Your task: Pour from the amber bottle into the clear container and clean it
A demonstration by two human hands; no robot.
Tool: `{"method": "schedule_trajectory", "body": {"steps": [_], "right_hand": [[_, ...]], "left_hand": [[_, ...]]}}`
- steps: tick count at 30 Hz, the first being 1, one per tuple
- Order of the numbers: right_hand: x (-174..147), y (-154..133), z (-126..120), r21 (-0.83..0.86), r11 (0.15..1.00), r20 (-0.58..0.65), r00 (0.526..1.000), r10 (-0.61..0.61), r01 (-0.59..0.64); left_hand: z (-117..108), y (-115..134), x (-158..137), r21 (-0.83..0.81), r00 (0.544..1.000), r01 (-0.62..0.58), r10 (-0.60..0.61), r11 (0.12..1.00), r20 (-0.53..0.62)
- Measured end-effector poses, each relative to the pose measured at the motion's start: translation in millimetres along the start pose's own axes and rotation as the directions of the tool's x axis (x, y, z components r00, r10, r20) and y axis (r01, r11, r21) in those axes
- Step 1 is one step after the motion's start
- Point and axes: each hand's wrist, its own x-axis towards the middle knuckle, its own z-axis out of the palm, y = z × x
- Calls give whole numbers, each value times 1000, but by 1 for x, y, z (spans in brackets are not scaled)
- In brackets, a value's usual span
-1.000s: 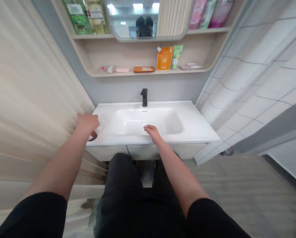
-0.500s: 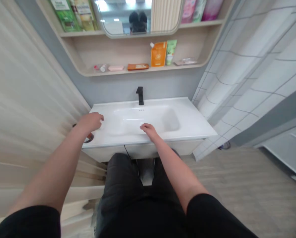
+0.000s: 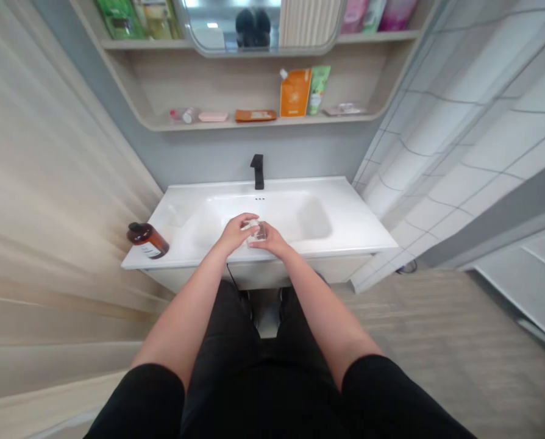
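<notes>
Over the front part of the white sink basin (image 3: 295, 210), my two hands meet around a small clear container (image 3: 256, 232) with something white on or in it. Its exact kind is too small to tell. My left hand (image 3: 236, 233) curls its fingers over the container's top and left side. From the right, my right hand (image 3: 274, 240) grips the same container between thumb and fingers. The black faucet (image 3: 258, 172) stands behind the basin, apart from both hands. At the counter's left end is an amber bottle (image 3: 150, 241) with a black cap and white label.
A wall cabinet (image 3: 199, 79) with a mirror (image 3: 263, 27) hangs above. Its lower shelf carries an orange pouch (image 3: 295, 92), a green tube (image 3: 318, 90), a pink bar-shaped item (image 3: 213, 116) and small items. A beige curtain (image 3: 48, 183) borders the left; white tiles (image 3: 473, 128) the right.
My left hand has moved right from the counter's left side to the basin, meeting my right hand at the clear container. The amber bottle, earlier partly behind my left arm, is now uncovered.
</notes>
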Motion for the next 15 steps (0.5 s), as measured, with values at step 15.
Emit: {"method": "schedule_trajectory", "body": {"steps": [15], "right_hand": [[6,9,-4,-194,980,71,997,-16,29]], "left_hand": [[12,-49,-21,-359,981,104,-154,928,-115]]}}
